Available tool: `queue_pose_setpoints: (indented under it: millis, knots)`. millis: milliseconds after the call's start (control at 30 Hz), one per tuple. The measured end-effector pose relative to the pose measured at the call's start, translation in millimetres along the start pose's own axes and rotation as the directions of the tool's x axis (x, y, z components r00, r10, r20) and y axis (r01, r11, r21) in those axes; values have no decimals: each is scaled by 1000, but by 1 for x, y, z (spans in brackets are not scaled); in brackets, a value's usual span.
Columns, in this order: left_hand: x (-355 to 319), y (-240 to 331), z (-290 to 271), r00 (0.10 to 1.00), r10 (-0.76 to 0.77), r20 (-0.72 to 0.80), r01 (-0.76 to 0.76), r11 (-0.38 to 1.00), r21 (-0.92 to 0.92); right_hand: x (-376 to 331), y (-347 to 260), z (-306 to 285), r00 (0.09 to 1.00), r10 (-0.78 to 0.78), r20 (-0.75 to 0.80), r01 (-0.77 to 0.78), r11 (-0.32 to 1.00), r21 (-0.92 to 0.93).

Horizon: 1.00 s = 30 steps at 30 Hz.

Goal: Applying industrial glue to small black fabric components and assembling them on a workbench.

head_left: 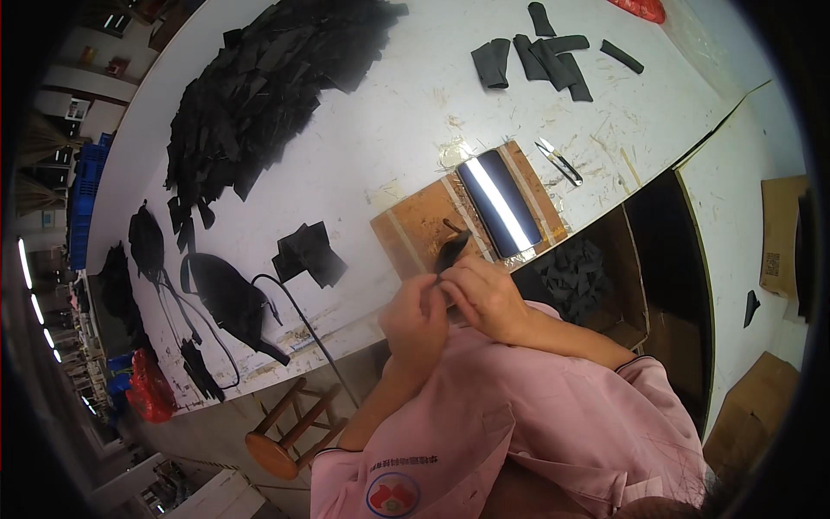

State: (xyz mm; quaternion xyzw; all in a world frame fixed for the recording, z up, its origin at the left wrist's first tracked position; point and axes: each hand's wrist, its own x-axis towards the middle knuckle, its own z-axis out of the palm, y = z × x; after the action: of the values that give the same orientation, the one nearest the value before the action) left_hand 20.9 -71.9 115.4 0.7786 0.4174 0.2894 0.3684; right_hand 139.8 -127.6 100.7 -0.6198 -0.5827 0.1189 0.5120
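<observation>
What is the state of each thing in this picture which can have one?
Left hand: closed, pinching the black piece
Right hand: closed, pinching the same piece
Black piece: held, projecting beyond the fingers
Snips: unheld, blades apart
Shiny dark object: lying on the wooden board
Large black heap: loosely piled
Cardboard box: open, holding dark pieces
</observation>
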Motion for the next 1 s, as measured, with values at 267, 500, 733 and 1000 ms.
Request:
queue_pose_setpoints:
  millis: [267, 500, 733, 1000]
  knots:
    - [8, -3, -13, 866, -450, 219, 485, 647, -588, 1, 0, 5, 976, 216, 17, -217, 973, 76]
    - [5, -22, -1, 906, -389, 168, 416, 739, -530, -4, 5, 8, 470, 590, 656, -696, -209, 687]
    - [2, -17, 0, 929, -364, 71, 342, 765, -546, -3, 6, 7, 573, 524, 630, -730, -22, 683]
    - [12, 18, -32, 736, -89, 671, 676, 68, -733, 11, -12, -10, 727, 395, 562, -603, -24, 797]
